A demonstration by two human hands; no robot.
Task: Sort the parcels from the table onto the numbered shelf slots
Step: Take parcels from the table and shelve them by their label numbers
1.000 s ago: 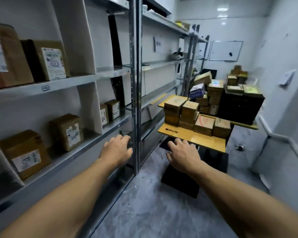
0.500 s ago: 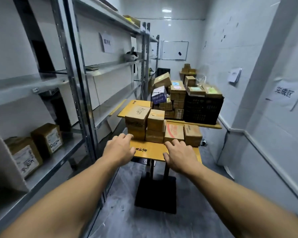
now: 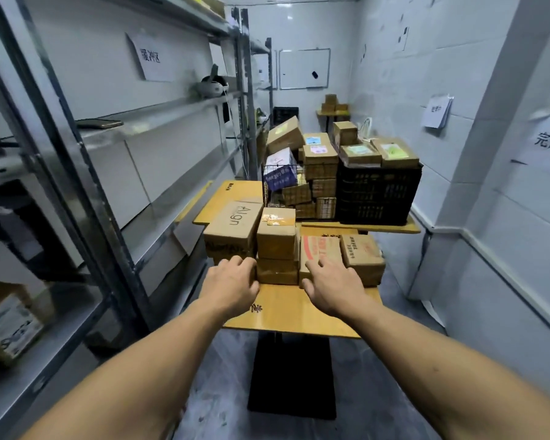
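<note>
Several cardboard parcels stand on the yellow table (image 3: 286,315) straight ahead: a box marked "Align" (image 3: 234,225) at the left, a taller stacked box (image 3: 276,238) in the middle, a red-printed box (image 3: 319,249) and a brown box (image 3: 362,255) at the right. My left hand (image 3: 232,285) reaches out with loosely spread fingers, its fingertips at the lower front of the left stack. My right hand (image 3: 332,289) is spread too, fingertips on the front of the red-printed box. Neither hand grips anything.
Metal shelving (image 3: 115,173) runs along the left, with labelled parcels (image 3: 7,322) on a lower level. Behind the table stand a second yellow table (image 3: 362,227), a black crate (image 3: 378,195) topped with boxes and a wire basket (image 3: 283,185). A white wall closes the right side.
The view has swung from the shelf to the table and come nearer. Both hands have moved forward and now reach the front parcels.
</note>
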